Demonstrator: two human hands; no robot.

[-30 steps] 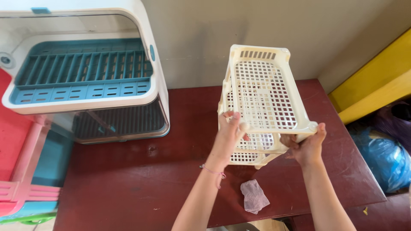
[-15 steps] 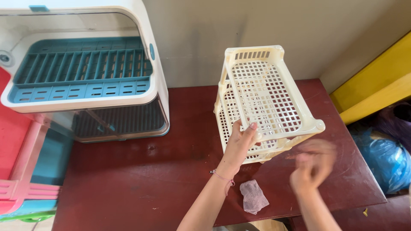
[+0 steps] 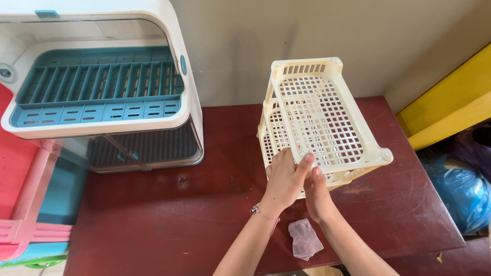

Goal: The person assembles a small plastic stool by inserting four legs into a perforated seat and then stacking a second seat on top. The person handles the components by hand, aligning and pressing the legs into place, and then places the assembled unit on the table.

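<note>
Near edge: small crumpled pinkish cloth (image 3: 305, 238) lies on the dark red counter (image 3: 169, 225), just in front of the wrists, touched by neither hand.

Both hands meet at the near-left corner of the cream perforated plastic rack (image 3: 317, 120). The rack stands upright on the counter toward the right side, near the wall, two or more tiers on corner posts, top tray facing the camera.

Left hand (image 3: 284, 179): fingers half curled, wrapped around the near rim and post of the rack. It has a real grip there, thumb side pressing the top tray edge. Thin bracelet at the wrist.

Right hand (image 3: 317, 191): fingers straight and together, flat against the left hand and the lower front of the rack. Touching only; whether anything is pinched under it I cannot tell.

Doing this step well, my read: the rack is light and tall, so it tips easily. Keep the left hand as the anchor on the post, push square along the post axis rather than sideways, and keep the base flat on the counter. Thin lattice plastic will flex, so load the corner, not the grid.

Further back left: white dish-drainer cabinet (image 3: 174, 61) with blue slotted tray (image 3: 97, 84), well apart from the rack. Right, off the counter: blue plastic bag (image 3: 460, 189).
</note>
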